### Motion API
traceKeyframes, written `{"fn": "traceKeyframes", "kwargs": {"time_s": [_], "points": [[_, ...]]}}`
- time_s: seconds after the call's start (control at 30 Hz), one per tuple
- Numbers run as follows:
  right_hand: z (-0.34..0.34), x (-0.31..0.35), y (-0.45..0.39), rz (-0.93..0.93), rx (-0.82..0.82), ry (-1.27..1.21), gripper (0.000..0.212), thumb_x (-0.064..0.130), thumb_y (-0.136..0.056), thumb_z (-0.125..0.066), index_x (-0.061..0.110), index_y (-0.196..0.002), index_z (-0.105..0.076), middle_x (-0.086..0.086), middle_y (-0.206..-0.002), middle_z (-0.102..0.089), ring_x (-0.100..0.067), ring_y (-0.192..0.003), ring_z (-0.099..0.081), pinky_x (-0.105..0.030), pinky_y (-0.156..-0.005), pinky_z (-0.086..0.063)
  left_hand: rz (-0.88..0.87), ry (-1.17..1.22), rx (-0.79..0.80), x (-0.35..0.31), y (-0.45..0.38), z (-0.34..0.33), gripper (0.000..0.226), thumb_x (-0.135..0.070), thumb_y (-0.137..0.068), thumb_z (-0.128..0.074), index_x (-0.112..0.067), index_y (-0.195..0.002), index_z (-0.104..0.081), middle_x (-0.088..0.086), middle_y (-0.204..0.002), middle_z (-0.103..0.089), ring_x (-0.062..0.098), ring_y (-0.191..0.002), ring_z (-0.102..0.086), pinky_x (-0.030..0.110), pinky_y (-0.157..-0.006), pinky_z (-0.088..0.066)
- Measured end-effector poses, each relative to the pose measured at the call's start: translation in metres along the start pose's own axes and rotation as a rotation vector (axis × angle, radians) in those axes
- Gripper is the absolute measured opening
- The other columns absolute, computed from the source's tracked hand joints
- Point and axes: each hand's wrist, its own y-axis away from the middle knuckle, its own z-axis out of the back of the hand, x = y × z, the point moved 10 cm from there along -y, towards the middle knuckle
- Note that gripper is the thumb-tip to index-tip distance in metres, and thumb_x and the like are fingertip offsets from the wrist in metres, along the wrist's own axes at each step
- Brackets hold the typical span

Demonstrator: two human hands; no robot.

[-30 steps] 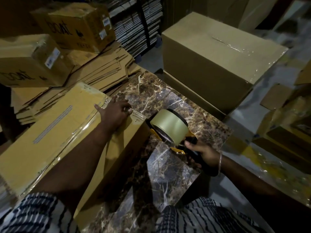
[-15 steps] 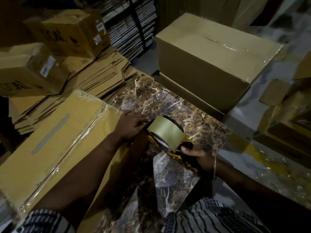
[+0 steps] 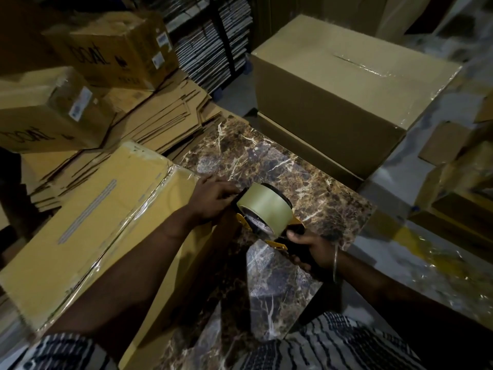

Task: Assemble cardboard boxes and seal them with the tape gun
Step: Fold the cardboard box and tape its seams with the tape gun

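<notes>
- Bare marble top lies open beyond the tape gun, up to the far edge.
- Taped box blocks the left side.
- Big sealed box walls off the far right.
- Flat cartons crowd the far-left corner.

The surface serves as landmark. On its left half lies the taped box. Above its middle, just right of that box, the tape gun is gripped by the right hand at its near end, while the left hand touches its far left side. Behind the surface to the right stands a large sealed box. Behind it to the left, flattened cartons lie stacked, with two labelled boxes on them.
</notes>
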Motion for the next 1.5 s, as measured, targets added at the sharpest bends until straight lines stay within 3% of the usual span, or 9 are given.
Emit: {"fn": "traceKeyframes", "kwargs": {"time_s": [0.2,0.4,0.5,0.63,0.83,0.97,1.1,1.33,1.5], "points": [[0.003,0.000,-0.004,0.054,0.025,0.002,0.060,0.052,-0.069,-0.081,0.007,-0.103,-0.058,-0.014,-0.072,-0.052,-0.012,-0.040,-0.042,-0.018,-0.033,-0.028,0.013,0.015,0.034,0.000,0.001,-0.001,0.045,-0.046,-0.088,-0.040,-0.032,-0.118,-0.070,-0.015,-0.126,-0.064,0.015,-0.123,-0.046,0.034,-0.113,-0.009],[0.004,0.001,0.013,0.099,0.098,-0.003,0.061,0.052,-0.067,-0.083,0.009,-0.099,-0.055,0.003,-0.057,-0.059,-0.004,-0.034,-0.042,-0.016,-0.033,-0.029,0.049,-0.054,0.045,-0.015,0.004,0.007,0.047,-0.043,-0.075,-0.040,-0.035,-0.111,-0.069,-0.015,-0.116,-0.066,0.017,-0.112,-0.047,0.032,-0.109,-0.011],[0.012,-0.002,0.009,0.109,0.068,0.012,0.072,0.058,-0.062,-0.087,0.008,-0.104,-0.058,-0.011,-0.066,-0.053,-0.009,-0.038,-0.041,-0.019,-0.034,-0.030,0.060,-0.073,0.042,-0.022,0.006,0.010,0.054,-0.032,-0.067,-0.039,-0.032,-0.112,-0.069,-0.016,-0.107,-0.062,0.021,-0.113,-0.048,0.034,-0.110,-0.012],[0.015,-0.005,0.004,0.113,0.057,0.009,0.076,0.060,-0.059,-0.089,0.011,-0.111,-0.061,-0.023,-0.082,-0.044,-0.011,-0.038,-0.041,-0.020,-0.034,-0.031,0.045,-0.139,0.110,-0.018,0.004,0.004,0.068,-0.029,-0.066,-0.036,-0.037,-0.129,-0.063,-0.017,-0.143,-0.052,0.019,-0.124,-0.042,0.037,-0.114,-0.011],[0.006,-0.001,0.008,0.119,0.090,-0.008,0.077,0.061,-0.059,-0.088,0.010,-0.110,-0.060,-0.013,-0.072,-0.049,-0.009,-0.040,-0.042,-0.019,-0.034,-0.030,0.075,-0.016,0.078,-0.013,0.000,0.003,0.034,-0.027,-0.088,-0.052,-0.037,-0.114,-0.071,-0.025,-0.135,-0.056,0.014,-0.121,-0.041,0.029,-0.111,-0.005],[0.006,-0.003,-0.001,0.095,0.078,0.027,0.089,0.060,-0.062,-0.086,0.001,-0.120,-0.055,-0.014,-0.074,-0.047,-0.011,-0.042,-0.042,-0.020,-0.034,-0.029,0.071,0.002,0.064,-0.012,0.000,0.004,0.038,-0.015,-0.091,-0.060,-0.040,-0.118,-0.070,-0.030,-0.126,-0.055,0.013,-0.121,-0.040,0.029,-0.113,-0.001],[0.004,0.000,-0.007,0.096,0.071,0.046,0.086,0.057,-0.061,-0.087,0.000,-0.118,-0.056,-0.014,-0.072,-0.047,-0.011,-0.039,-0.039,-0.019,-0.033,-0.026,0.066,0.055,0.073,-0.013,0.000,0.005,0.036,-0.018,-0.092,-0.061,-0.041,-0.118,-0.069,-0.029,-0.125,-0.055,0.011,-0.124,-0.038,0.032,-0.114,0.002],[0.007,-0.003,-0.008,0.069,0.032,-0.028,0.038,0.030,-0.082,-0.063,0.003,-0.109,-0.055,-0.017,-0.075,-0.047,-0.010,-0.038,-0.043,-0.017,-0.032,-0.029,0.060,0.043,0.066,-0.011,0.000,0.003,0.027,-0.042,-0.094,-0.057,-0.041,-0.118,-0.069,-0.030,-0.126,-0.055,0.011,-0.124,-0.038,0.031,-0.114,0.001],[0.026,-0.013,-0.013,0.006,-0.055,-0.080,0.040,0.038,-0.086,-0.067,0.001,-0.097,-0.056,-0.012,-0.063,-0.047,-0.016,-0.038,-0.038,-0.017,-0.032,-0.027,0.039,0.075,0.055,-0.010,0.000,0.003,0.026,-0.071,-0.077,-0.053,-0.054,-0.090,-0.067,-0.034,-0.110,-0.061,0.007,-0.117,-0.044,0.024,-0.102,0.000]]}}
